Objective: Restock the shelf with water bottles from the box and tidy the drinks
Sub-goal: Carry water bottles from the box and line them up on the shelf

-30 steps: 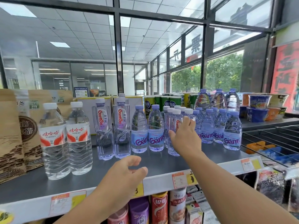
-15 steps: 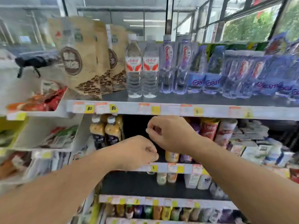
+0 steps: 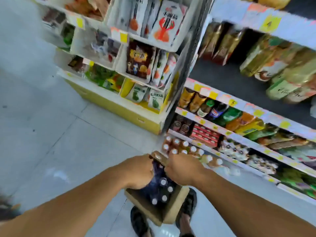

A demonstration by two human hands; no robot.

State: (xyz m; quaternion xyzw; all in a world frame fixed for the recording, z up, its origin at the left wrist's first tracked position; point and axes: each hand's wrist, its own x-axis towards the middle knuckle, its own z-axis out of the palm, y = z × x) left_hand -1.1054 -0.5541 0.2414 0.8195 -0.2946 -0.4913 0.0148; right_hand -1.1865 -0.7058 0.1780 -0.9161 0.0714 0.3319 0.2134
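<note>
A brown cardboard box [image 3: 172,211] stands on the floor between my feet, with several white-capped water bottles [image 3: 163,190] standing inside. My left hand [image 3: 138,171] and my right hand [image 3: 183,170] both reach down over the box's far half, fingers curled downward among the bottle tops. Motion blur hides whether either hand grips a bottle. The top shelf with the water bottles is out of view.
Shelves [image 3: 239,106] of drinks and packets rise at the right; white-capped brown bottles [image 3: 179,146] stand on the lowest shelf just beyond the box. A yellow-based snack rack [image 3: 123,110] stands at the left of them. Grey tiled floor [image 3: 51,134] spreads left.
My view has swung from the top shelf down to the floor. Both hands dropped from shelf height to the box of bottles.
</note>
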